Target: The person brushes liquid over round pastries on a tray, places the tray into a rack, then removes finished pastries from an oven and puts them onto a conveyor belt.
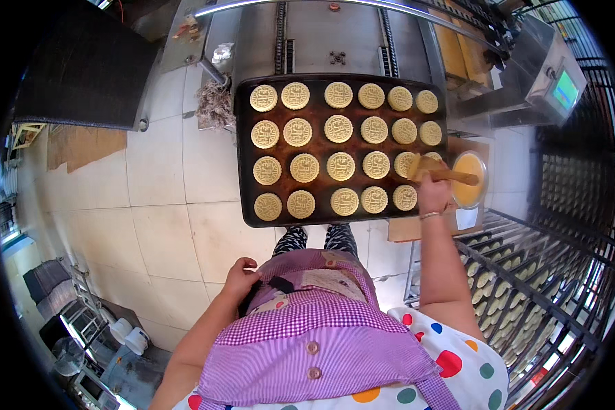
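A dark baking tray [321, 220] carries rows of several round, pale pastries [339, 128] with stamped tops. My right hand [434, 193] grips a wooden-handled brush [460, 175], its head over the pastries at the tray's right end. A bowl of yellow liquid [469, 195] stands just right of the tray, partly under the handle. My left hand [244, 272] is low at the left of my purple checked apron [321, 304], away from the tray, its fingers loosely bent and apart with nothing visible in them.
A metal conveyor machine [331, 37] lies beyond the tray, with a green-screened panel [565, 89] at right. A metal rack [499, 273] of trays with pastries stands at lower right. A black slab [82, 72] is at upper left, with equipment [75, 321] at lower left on tiled floor.
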`<state>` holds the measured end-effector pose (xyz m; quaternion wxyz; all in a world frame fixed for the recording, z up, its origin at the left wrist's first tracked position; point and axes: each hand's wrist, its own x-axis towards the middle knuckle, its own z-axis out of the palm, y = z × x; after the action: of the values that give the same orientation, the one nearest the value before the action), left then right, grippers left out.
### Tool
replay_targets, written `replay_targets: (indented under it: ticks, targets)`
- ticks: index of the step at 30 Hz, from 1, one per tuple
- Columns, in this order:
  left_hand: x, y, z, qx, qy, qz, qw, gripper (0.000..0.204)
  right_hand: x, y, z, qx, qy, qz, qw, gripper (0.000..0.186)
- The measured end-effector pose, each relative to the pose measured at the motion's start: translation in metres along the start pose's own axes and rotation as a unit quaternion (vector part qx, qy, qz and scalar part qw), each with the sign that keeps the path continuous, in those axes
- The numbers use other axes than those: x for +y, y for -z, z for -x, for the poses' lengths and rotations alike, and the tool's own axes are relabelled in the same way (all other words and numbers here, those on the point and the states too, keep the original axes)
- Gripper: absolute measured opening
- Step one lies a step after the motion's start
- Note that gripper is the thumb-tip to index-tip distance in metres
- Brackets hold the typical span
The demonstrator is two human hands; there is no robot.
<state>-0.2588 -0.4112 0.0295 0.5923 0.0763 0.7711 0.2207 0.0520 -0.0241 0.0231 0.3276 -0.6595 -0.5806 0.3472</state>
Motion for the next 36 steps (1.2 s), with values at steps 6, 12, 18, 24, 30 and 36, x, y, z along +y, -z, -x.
replay_targets:
  ticks: [6,12,18,24,30,36]
  targets:
    - [0.009,0.007,-0.002,-0.018,-0.025,-0.012,0.999,0.036,-0.073,-0.142,0.110,-0.165,0.067,-0.106,0.978,0.048]
    - [0.011,0.015,-0.005,-0.008,-0.023,-0.032,0.999,0.038,-0.054,-0.141,0.087,-0.090,0.050,-0.005,0.995,0.044]
    - [-0.017,0.028,-0.003,-0.002,0.000,-0.003,1.000,0.038,0.005,0.012,-0.024,0.054,0.073,0.095,0.991,0.031]
    - [-0.003,0.032,-0.006,0.010,-0.013,-0.002,1.000,0.036,-0.031,-0.063,0.056,-0.030,0.063,0.047,0.996,0.028]
    - [0.014,0.026,-0.012,-0.012,-0.035,-0.005,0.999,0.034,-0.078,-0.136,0.201,-0.216,0.105,-0.057,0.969,0.031]
    - [0.010,0.027,-0.009,-0.004,-0.026,-0.020,0.999,0.035,0.007,-0.033,0.111,-0.079,-0.103,0.211,0.969,0.037]
